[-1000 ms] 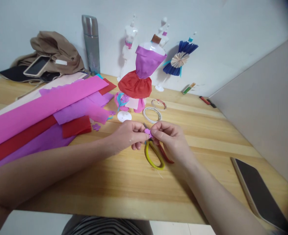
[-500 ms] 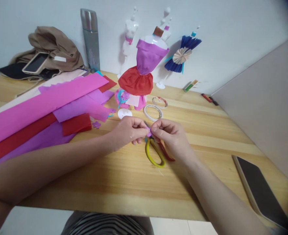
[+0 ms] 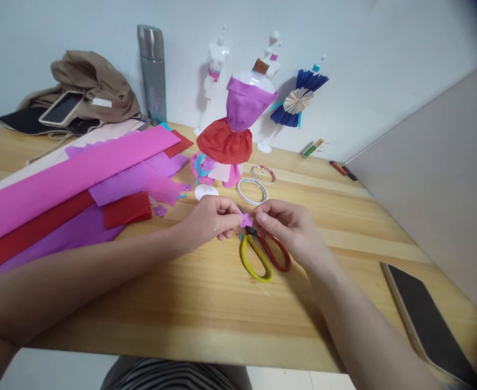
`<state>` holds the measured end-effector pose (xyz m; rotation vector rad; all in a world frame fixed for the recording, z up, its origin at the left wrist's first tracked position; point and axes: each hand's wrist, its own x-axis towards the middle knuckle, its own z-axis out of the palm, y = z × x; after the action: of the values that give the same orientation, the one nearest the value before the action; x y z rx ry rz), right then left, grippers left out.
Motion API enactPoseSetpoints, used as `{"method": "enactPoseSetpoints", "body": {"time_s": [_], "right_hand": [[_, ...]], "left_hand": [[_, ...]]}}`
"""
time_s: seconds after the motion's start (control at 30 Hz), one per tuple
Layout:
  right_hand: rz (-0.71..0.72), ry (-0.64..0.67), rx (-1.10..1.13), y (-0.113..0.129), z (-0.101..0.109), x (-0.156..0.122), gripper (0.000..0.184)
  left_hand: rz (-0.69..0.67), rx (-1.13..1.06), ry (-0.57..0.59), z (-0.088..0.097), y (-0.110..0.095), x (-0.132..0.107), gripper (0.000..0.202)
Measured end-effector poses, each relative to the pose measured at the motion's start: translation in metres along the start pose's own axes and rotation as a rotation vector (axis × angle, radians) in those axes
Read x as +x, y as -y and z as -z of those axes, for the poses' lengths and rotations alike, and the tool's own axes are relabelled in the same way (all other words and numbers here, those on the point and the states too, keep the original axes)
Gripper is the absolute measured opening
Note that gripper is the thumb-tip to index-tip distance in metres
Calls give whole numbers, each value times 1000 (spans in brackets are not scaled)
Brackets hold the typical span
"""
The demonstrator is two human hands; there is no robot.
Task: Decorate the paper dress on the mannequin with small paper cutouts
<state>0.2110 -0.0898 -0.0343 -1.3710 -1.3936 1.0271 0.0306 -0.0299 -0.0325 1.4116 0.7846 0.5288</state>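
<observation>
My left hand [image 3: 217, 219] pinches a small purple paper flower [image 3: 246, 220] between thumb and fingers. At the flower's right edge, the thumb and fingers of my right hand [image 3: 286, 225] are pressed together. What they hold, if anything, is too small to make out. Just below the flower lie scissors [image 3: 256, 271] with one yellow and one red handle, their blades partly hidden behind my fingers. Another purple paper flower [image 3: 159, 210] rests on the table to the left. Beyond my hands stands a dress form [image 3: 250, 103] in a purple top and a gathered red skirt.
Two tape rolls [image 3: 253, 192] lie behind my hands. Pink, purple and red paper sheets [image 3: 79, 165] spread on the left, near a grey bottle [image 3: 152, 76] and a brown cloth bag [image 3: 96, 81]. A large phone [image 3: 427, 319] lies at right. Several small dress forms line the wall.
My right fingertips have drawn slightly right, and more of the purple flower shows. More of the scissors' red handle is visible. The view has shifted a little.
</observation>
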Motion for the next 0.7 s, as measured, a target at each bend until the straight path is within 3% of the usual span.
{"method": "enactPoseSetpoints", "body": {"time_s": [0.23, 0.43, 0.7], "right_hand": [[-43, -38, 90, -8, -16, -3, 26], [-73, -153, 184, -9, -20, -1, 30], [-23, -193, 202, -12, -27, -3, 30]], "left_hand": [[14, -30, 27, 0, 3, 1, 20], [74, -250, 19, 1, 7, 2, 29], [-39, -101, 5, -6, 13, -1, 25]]}}
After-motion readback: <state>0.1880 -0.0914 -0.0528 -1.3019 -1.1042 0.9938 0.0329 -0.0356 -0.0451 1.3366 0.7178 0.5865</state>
